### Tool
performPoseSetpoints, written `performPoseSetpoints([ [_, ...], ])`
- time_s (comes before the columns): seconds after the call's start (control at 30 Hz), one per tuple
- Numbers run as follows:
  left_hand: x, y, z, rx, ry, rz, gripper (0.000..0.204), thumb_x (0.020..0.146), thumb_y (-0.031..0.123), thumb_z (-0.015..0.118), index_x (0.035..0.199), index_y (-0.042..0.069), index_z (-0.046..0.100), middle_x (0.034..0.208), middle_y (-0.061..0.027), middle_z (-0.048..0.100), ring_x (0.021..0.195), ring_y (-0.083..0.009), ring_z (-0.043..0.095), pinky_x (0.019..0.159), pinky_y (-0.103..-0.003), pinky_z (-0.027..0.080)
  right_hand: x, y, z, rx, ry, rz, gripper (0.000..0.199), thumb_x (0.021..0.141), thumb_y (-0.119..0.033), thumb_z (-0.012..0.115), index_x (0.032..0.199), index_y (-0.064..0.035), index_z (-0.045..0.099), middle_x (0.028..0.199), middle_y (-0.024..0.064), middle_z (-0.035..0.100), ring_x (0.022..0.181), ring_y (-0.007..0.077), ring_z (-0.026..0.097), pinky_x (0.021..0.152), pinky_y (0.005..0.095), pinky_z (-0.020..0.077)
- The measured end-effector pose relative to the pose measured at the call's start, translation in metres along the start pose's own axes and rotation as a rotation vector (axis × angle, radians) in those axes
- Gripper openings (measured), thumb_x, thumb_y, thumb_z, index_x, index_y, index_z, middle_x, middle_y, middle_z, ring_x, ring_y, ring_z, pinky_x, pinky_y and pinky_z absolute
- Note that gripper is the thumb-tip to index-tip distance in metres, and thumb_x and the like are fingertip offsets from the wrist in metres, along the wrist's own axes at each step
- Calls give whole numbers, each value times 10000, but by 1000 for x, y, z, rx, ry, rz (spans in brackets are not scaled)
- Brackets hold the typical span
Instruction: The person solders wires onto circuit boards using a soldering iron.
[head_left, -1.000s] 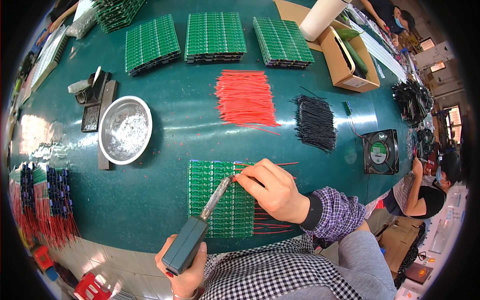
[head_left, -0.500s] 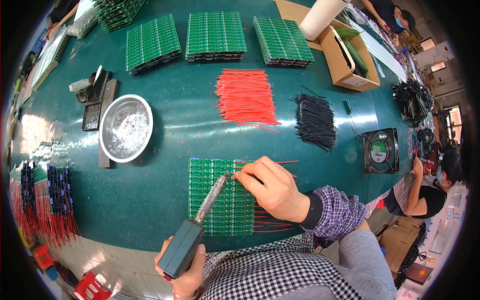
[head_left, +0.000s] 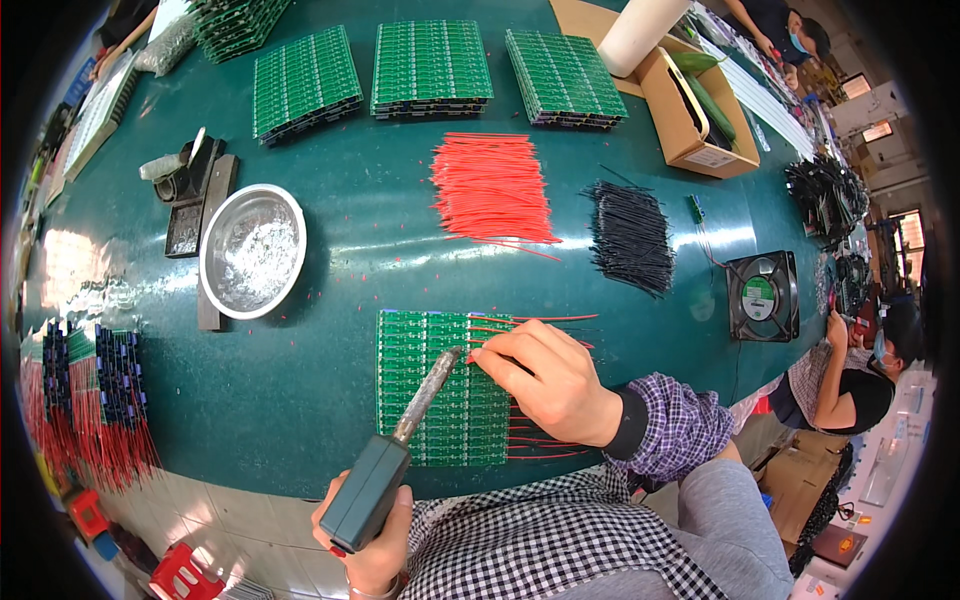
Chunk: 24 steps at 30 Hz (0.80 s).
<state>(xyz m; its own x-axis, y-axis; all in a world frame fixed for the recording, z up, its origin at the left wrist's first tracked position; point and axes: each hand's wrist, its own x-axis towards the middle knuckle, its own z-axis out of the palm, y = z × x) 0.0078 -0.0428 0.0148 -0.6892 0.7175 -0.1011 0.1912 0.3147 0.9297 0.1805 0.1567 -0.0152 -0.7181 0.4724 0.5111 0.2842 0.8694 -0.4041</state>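
A green circuit board panel (head_left: 420, 385) lies flat on the dark green table in front of me. My left hand (head_left: 372, 540) grips the dark handle of a soldering iron (head_left: 385, 455), whose metal tip rests on the board near its upper right. My right hand (head_left: 548, 382) pinches a thin red wire (head_left: 545, 320) against the board right beside the iron's tip. Several red wires stick out from the board's right edge under my hand.
A heap of red wires (head_left: 492, 187) and a heap of black wires (head_left: 630, 235) lie beyond the board. A steel bowl (head_left: 252, 250) stands at left, an iron stand (head_left: 185, 195) behind it. Stacked green boards (head_left: 432, 65), a cardboard box (head_left: 695, 110), a small fan (head_left: 762, 296); a seated person (head_left: 850, 375) at right.
The iron's tip has crept slightly along the board toward my right hand's fingertips. Otherwise both hands stay in place.
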Motion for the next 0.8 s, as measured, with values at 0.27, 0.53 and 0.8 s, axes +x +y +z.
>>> performPoseSetpoints([
  [0.27,-2,-6,-7,44,-76,-32,361,700,17,877,1024,-42,732,900,-66,717,763,-134,641,690,-285,510,0,0,-1,-14,-43,-8,259,733,-26,722,981,39,684,939,102,649,826,236,627,694,329,547],
  [0.53,-4,-6,-7,61,-84,-54,344,703,22,881,1003,-44,728,881,-66,714,743,-136,639,675,-284,509,0,0,0,-6,-30,4,272,720,-13,724,986,43,714,957,112,681,782,236,640,649,325,543],
  [0.8,-14,-25,-16,61,-69,14,365,736,-30,848,1073,-30,706,918,-82,713,753,-145,640,688,-277,518,0,-1,1,-24,-31,5,258,719,-5,737,972,35,714,938,100,672,773,228,640,637,316,538],
])
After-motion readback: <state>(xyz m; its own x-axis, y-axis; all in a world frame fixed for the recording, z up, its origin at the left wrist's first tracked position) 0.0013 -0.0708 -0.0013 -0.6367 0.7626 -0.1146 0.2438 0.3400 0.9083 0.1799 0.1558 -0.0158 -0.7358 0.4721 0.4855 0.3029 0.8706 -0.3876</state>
